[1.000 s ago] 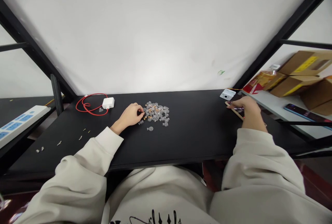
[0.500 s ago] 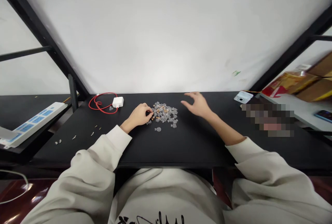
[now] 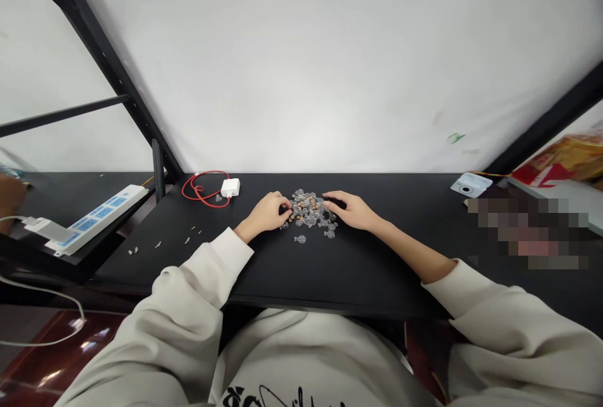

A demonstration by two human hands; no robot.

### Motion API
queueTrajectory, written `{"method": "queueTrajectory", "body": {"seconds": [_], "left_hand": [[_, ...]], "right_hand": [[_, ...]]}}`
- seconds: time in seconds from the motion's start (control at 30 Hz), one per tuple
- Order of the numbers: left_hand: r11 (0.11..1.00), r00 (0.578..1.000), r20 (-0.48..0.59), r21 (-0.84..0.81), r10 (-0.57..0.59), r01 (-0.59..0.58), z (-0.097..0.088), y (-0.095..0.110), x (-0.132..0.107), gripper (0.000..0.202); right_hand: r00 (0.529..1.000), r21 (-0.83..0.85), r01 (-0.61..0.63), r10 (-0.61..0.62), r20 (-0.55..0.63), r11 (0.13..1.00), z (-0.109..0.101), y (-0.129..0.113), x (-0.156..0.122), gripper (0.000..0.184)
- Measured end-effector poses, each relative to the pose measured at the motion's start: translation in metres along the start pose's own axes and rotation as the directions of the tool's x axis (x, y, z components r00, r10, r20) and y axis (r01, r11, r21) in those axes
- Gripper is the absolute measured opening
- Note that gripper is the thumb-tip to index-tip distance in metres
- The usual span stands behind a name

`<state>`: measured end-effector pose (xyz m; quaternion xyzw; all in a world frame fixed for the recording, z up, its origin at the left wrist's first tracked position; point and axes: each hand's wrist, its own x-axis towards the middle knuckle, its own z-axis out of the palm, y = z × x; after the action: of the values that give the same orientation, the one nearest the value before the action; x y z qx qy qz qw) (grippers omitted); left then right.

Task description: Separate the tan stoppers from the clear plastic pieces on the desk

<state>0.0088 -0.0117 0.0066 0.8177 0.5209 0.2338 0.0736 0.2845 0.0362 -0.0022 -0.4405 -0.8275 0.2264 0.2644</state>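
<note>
A heap of small clear bottles (image 3: pixel 308 209), with little tan corks mixed in, lies on the black table (image 3: pixel 301 275). At the heap's left edge is my left hand (image 3: pixel 267 212), its fingers curled and the thumb and fingertips nearly together; whatever lies between them is too small to make out. My right hand (image 3: pixel 355 211) rests along the heap's right side, thumb and fingers apart, fingertips touching or very near the outer bottles. One clear bottle (image 3: pixel 300 239) lies by itself on the near side of the heap.
Back left, a white charger (image 3: pixel 230 188) has a coiled red cable (image 3: pixel 200 188). Several tiny pale bits (image 3: pixel 158 244) are scattered at left. A power strip (image 3: pixel 101 218) lies beyond the shelf post. A light-blue camera-like object (image 3: pixel 471 185) sits back right. Someone's arm (image 3: pixel 10 200) shows at far left.
My right hand has come down and left to the heap's right side. The left hand stays at the heap's left edge. The whole view has shifted, so everything appears further right.
</note>
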Motion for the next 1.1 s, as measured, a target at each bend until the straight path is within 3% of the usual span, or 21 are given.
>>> {"method": "queueTrajectory", "body": {"seconds": [0.53,0.73,0.9,1.1], "left_hand": [[0.998,0.999,-0.042,-0.047,0.027,-0.029,-0.001,-0.005,-0.001,0.013],[0.998,0.997,-0.037,-0.003,0.068,-0.068,0.004,-0.002,0.002,0.031],[0.998,0.998,-0.015,0.02,0.064,-0.063,0.009,0.002,0.008,0.026],[0.996,0.995,-0.048,-0.012,0.085,-0.085,0.009,0.005,0.008,0.015]], "right_hand": [[0.999,-0.026,0.031,-0.031,0.026,0.999,-0.001,0.004,0.001,0.046],[0.999,-0.032,0.052,-0.051,0.011,0.998,-0.001,0.001,-0.001,0.043],[0.997,-0.028,0.063,-0.063,-0.033,0.998,0.002,0.0,0.004,0.044],[0.963,-0.088,0.209,-0.221,-0.158,0.974,0.019,-0.03,0.014,0.037]]}}
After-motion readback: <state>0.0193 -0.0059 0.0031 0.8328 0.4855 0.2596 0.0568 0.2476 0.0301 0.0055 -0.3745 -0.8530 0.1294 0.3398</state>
